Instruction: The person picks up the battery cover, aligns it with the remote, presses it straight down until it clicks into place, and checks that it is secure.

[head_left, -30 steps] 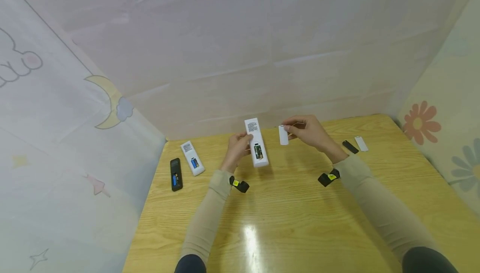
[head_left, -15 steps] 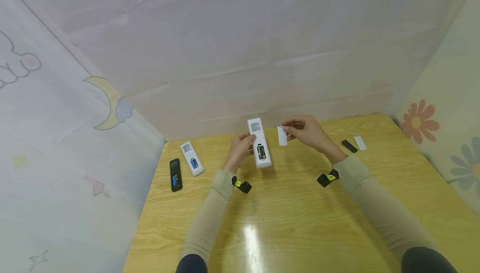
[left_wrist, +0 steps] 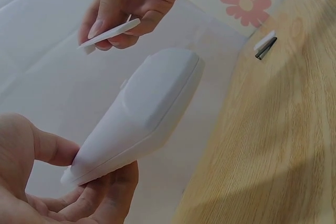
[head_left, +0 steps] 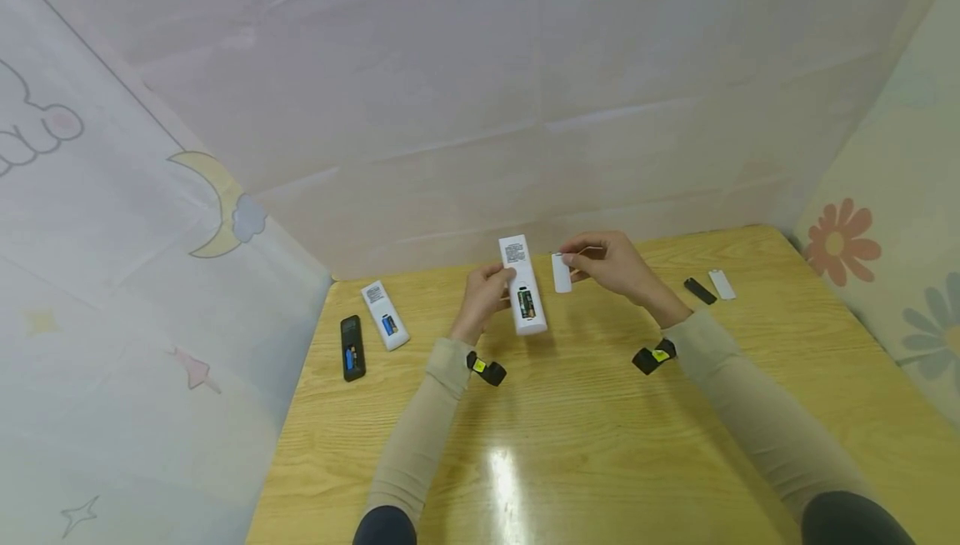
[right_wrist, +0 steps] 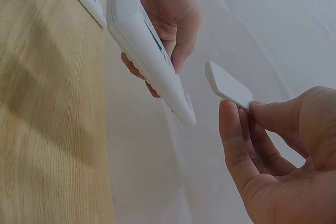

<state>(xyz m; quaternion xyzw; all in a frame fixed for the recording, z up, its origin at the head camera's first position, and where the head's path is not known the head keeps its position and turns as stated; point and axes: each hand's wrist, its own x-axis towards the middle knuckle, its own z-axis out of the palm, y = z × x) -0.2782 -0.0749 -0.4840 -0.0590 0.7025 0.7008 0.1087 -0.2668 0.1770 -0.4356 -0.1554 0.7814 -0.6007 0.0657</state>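
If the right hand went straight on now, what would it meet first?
Likely the white remote control in the left hand: in the head view it lies left of the cover the right hand pinches, across a gap. Depth is unclear, so the hand might pass by.

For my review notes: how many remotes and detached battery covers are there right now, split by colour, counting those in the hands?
White remotes: 2 (one in the left hand)
Black remote: 1
White battery covers: 2 (one in the right hand)
Black battery cover: 1
Total: 6
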